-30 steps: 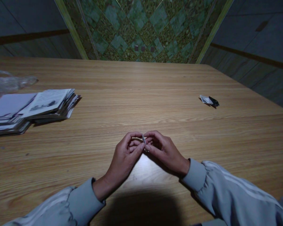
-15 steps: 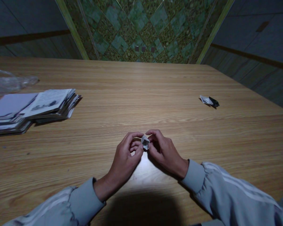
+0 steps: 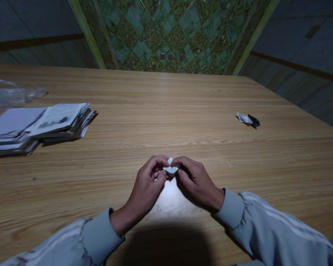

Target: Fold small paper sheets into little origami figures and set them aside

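Observation:
A small folded piece of printed paper (image 3: 171,170) is pinched between my two hands, close above the table. My left hand (image 3: 149,181) grips its left side, thumb at the lower edge and index finger over the top. On the right side, my right hand (image 3: 195,179) closes on it with thumb and index finger. One pale tip of the paper pokes up between the index fingers. Fingers hide parts of its folds.
The wooden table (image 3: 161,111) stretches to a green tiled wall (image 3: 166,33). At left lie stacked papers (image 3: 61,118) and sheets (image 3: 13,123), with a clear plastic bag (image 3: 11,96) behind. Two small folded paper pieces (image 3: 248,119) lie at right.
The paper between my hands has changed from an open, pocket-like shape to a wider, flatter one with a tip sticking up. Both index fingers have come in over its top.

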